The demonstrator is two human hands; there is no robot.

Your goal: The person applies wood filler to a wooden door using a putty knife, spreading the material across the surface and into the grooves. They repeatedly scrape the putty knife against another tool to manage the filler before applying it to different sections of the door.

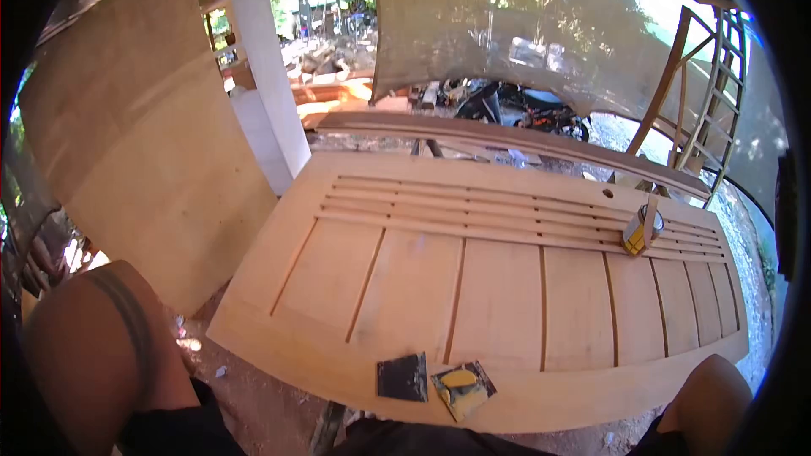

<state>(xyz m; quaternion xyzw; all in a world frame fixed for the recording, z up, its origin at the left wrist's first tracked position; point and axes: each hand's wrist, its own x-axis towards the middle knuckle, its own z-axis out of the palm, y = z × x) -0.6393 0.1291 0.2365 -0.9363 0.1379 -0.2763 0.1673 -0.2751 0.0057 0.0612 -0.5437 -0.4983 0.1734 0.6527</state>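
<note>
A large wooden door panel (498,304) with grooves and slats lies flat before me. On its near edge rest a dark square piece (402,377) and, just right of it, a second square (464,390) bearing a yellow blob. Toward the panel's far right stands an open can (635,241) with a yellow label and a flat wooden stick (650,221) upright at it. Bent bare arms show at the lower left and lower right, but neither of my hands is in view, so nothing can be seen held.
A big plywood sheet (152,143) leans at the left beside a white post (266,59). Long boards (507,142) lie behind the panel. A ladder (721,101) stands at the right. Beyond the boards is a motorcycle (549,114) under a hanging mesh sheet (507,25).
</note>
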